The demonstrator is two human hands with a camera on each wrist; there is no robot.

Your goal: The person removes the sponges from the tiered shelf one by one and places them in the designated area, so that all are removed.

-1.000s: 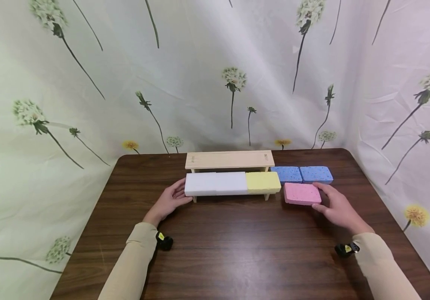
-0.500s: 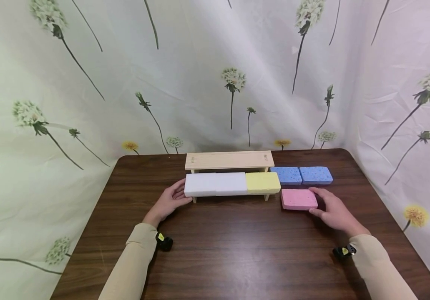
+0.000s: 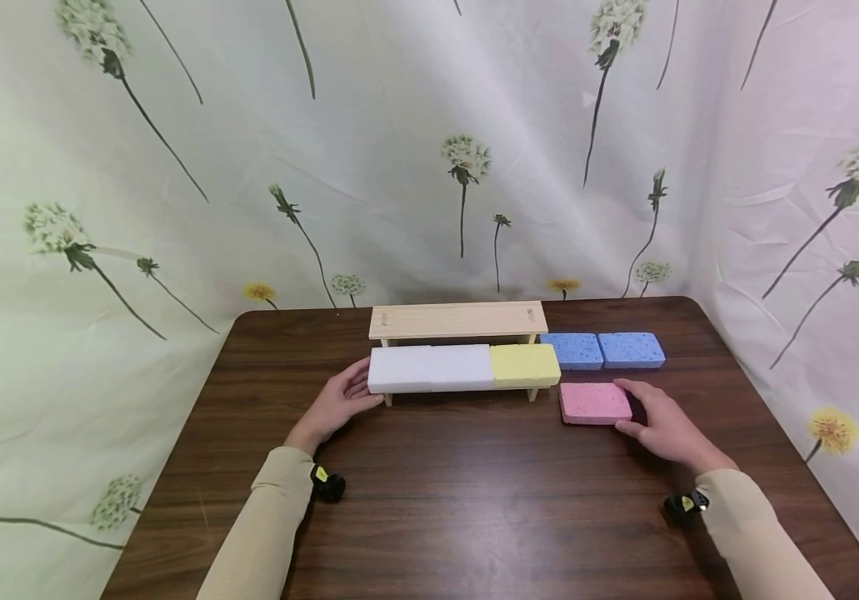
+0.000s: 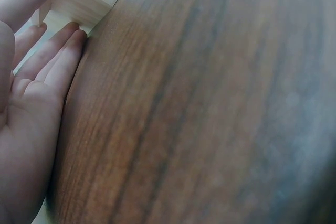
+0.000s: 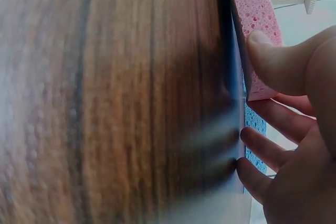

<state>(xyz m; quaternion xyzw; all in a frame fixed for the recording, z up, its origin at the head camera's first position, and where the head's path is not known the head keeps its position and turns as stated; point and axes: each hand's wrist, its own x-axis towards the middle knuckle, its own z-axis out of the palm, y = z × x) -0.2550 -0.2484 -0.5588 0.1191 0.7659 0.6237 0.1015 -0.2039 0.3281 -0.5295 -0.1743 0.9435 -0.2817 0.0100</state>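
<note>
The pink sponge (image 3: 596, 403) was located at the right side of the table (image 3: 459, 500), gripped at its right end between the thumb and fingers of the right hand (image 3: 661, 421); contact between sponge and table could not be determined. The left hand (image 3: 330, 408) was positioned well apart from it, at the left end of the front stand (image 3: 532, 395), fingers extended and thumb spread; whether that stand was touched could not be determined. The pink sponge was oriented broad face up, its long axis set left to right and its left end directed toward the front stand. On that stand, two white sponges (image 3: 402, 369) and one yellow sponge (image 3: 525, 365) were arranged in one row, yellow at the right. Behind it the rear stand (image 3: 459, 321) was placed; two blue sponges (image 3: 576, 351) were laid end to end beyond the pink sponge
</note>
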